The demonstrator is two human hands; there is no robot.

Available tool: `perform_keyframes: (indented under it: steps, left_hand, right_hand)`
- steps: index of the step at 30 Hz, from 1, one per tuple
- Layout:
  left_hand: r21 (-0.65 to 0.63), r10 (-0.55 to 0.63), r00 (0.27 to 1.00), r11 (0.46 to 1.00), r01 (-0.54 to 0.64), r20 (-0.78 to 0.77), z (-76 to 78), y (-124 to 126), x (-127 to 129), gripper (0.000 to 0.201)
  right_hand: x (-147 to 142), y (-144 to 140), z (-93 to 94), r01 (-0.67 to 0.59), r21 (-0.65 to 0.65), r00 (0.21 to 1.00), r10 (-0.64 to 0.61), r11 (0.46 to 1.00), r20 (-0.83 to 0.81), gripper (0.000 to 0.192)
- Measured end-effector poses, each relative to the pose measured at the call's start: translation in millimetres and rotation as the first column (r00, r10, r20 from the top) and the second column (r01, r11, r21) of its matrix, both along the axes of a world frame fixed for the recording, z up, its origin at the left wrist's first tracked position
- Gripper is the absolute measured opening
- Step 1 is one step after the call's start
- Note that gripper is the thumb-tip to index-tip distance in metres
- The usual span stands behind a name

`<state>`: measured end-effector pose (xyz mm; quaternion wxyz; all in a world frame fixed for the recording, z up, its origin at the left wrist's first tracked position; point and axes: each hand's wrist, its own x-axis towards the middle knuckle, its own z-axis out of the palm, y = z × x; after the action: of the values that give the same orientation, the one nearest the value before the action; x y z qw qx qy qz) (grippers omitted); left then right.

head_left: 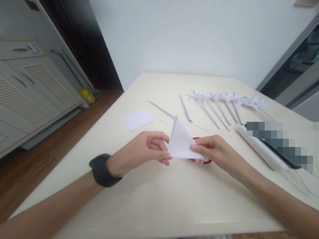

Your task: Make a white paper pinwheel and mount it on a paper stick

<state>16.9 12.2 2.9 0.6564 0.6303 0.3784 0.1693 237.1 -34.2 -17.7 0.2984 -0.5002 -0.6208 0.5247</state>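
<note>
A white sheet of paper (pixel 181 141), folded into a triangle, is held up above the table between both hands. My left hand (pixel 153 147) pinches its lower left corner, with thumb and forefinger closed on the edge. On the right side, my right hand (pixel 208 147) grips the paper near its other corner, thumb on top. Behind the paper and my right fingers show the red handles of what look like scissors (pixel 206 162); their blades are hidden. A thin thread (pixel 164 122) lies on the table just beyond the paper.
A flat square of white paper (pixel 138 119) lies to the left. Two rolled paper sticks (pixel 185 108) rest farther back. Several white paper pinwheels (pixel 226 97) on sticks lie at the back right. A white device (pixel 261 149) with a cable is on the table (pixel 159 205) at the right.
</note>
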Motion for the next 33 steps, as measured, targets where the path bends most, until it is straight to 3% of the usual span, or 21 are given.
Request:
perform_keyframes:
  steps: [17,23,33]
  left_hand:
    - [0.069,0.071,0.997,0.995,-0.069,-0.030,-0.2,2,-1,0.014]
    - [0.070,0.094,0.995,0.993,-0.093,-0.023,-0.2,6,-4,0.017]
    - [-0.019,-0.034,0.998,0.999,0.033,-0.056,3.0,6,-3,0.012]
  right_hand:
    - [7,-2,0.9,0.032,0.037,0.999,-0.032,0.999,0.000,0.036]
    - [9,-4,-0.9,-0.011,-0.021,1.000,0.011,1.000,-0.001,0.028]
    - [18,0,11.8,-0.110,-0.017,0.994,0.110,0.994,0.026,0.026]
